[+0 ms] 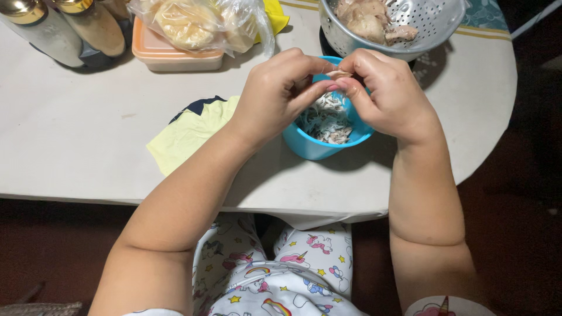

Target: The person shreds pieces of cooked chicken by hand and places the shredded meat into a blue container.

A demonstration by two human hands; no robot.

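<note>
A blue bowl [310,146] of pale shredded meat [328,120] stands on the white table [82,134]. Over it, my left hand [275,93] and my right hand [386,93] meet, both pinching one small piece of meat [339,74] between their fingertips. Behind the bowl a metal colander [421,23] holds several larger cooked meat chunks [369,23].
A yellow cloth [187,134] lies left of the bowl. At the back left stand two bottles with gold caps [58,29], and an orange lidded box [170,52] with a plastic bag of buns [199,23] on it. The table's rounded edge runs near my lap.
</note>
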